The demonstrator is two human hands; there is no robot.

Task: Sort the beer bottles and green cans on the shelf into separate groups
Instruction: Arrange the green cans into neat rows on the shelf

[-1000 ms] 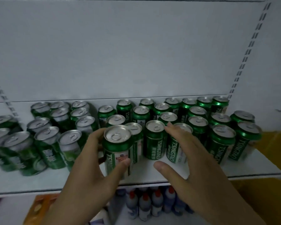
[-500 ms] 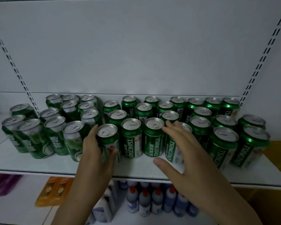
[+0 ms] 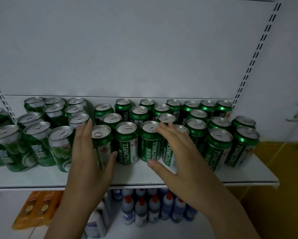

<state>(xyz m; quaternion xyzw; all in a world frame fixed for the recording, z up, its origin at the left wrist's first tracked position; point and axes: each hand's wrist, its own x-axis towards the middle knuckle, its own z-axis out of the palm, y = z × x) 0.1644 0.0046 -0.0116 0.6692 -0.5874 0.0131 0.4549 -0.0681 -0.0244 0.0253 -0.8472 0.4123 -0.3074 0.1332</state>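
Two blocks of green cans stand on the white shelf, with a bare strip running before them to its front lip and a narrow gap parting them at the back. The left block holds about a dozen with pale leafy labels. The right block holds roughly twenty marked TSINGTAO, six in its front row. All are smooth cylinders with dull silver pull-tab lids. The left hand lays straight fingers flat against the left side of the leftmost front can, thumb reaching across its lower front. The right hand is spread over the fourth front can; contact is unclear. Below stand red-capped bottles and two orange packs.
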